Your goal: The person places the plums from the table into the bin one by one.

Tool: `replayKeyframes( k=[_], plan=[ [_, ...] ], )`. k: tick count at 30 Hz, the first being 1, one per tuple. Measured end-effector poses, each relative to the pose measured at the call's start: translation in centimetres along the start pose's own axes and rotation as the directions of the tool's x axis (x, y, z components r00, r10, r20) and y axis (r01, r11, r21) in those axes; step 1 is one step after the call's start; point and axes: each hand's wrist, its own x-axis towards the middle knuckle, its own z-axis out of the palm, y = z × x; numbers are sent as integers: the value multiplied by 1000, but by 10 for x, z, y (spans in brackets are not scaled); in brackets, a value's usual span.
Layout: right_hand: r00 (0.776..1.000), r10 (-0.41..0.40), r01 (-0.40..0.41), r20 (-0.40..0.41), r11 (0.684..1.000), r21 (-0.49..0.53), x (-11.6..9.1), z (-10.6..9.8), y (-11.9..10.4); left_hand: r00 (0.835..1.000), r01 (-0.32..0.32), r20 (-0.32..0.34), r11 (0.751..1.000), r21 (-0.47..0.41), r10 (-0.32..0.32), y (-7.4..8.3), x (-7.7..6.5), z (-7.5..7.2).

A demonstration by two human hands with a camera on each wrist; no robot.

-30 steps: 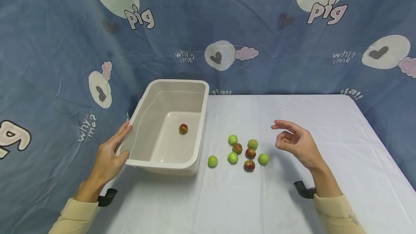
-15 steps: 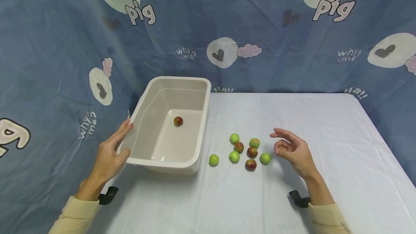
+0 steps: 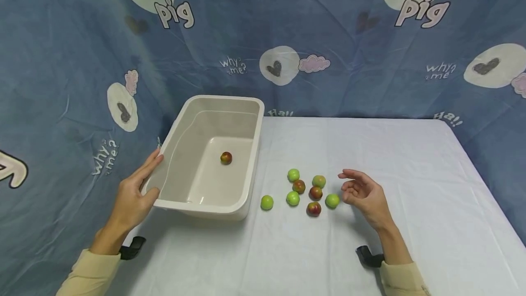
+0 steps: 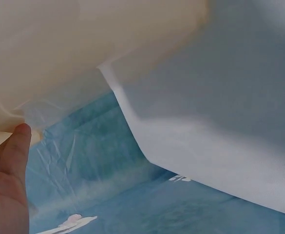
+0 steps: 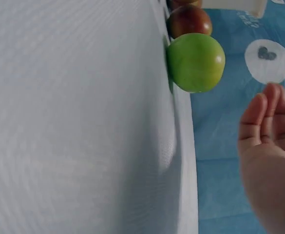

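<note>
My left hand (image 3: 130, 202) grips the front left corner of a beige plastic tub (image 3: 219, 209), thumb and fingers at its rim. The tub looks slightly tilted, with a shadow beneath it. One red-brown fruit (image 3: 226, 158), like a jujube, lies on its floor. Several small round fruits lie on the table to the tub's right, among them a green fruit (image 3: 332, 201) and a red fruit (image 3: 314, 209). Just right of that green fruit, my right hand (image 3: 367, 200) hovers with loosely bent fingers and holds nothing. The right wrist view shows the green fruit (image 5: 196, 62) apart from the fingertips.
A white cloth covers the table (image 3: 394, 150). Behind it and to its left hangs a blue printed curtain (image 3: 222, 26). A lone green fruit (image 3: 267, 202) lies nearest the tub's right wall.
My right hand has moved left and lower, closer to the green fruit. Inside the tub the red-brown fruit has rolled a little left and away. My left hand keeps its grip.
</note>
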Motion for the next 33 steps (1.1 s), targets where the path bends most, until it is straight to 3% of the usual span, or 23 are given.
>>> replayKeyframes(
  k=[9,18,24,28,33],
  plan=[
    [1000,9,-12,-14,973,-231,-8,-5,8,1000,0,4,1000,-16,0,-3,-2,3],
    [997,71,-81,-40,902,-425,-13,-9,17,1000,-6,0,999,-35,6,1,-2,4],
    [994,96,-111,-55,825,-555,-16,-9,22,1000,-12,-5,999,-36,12,2,-3,3],
    [994,90,-109,-62,790,-604,-16,-7,24,1000,-20,-6,999,-29,20,2,-2,2],
    [993,103,-119,-63,769,-628,-15,-4,25,1000,-12,-22,1000,-18,11,4,-6,0]
  ],
)
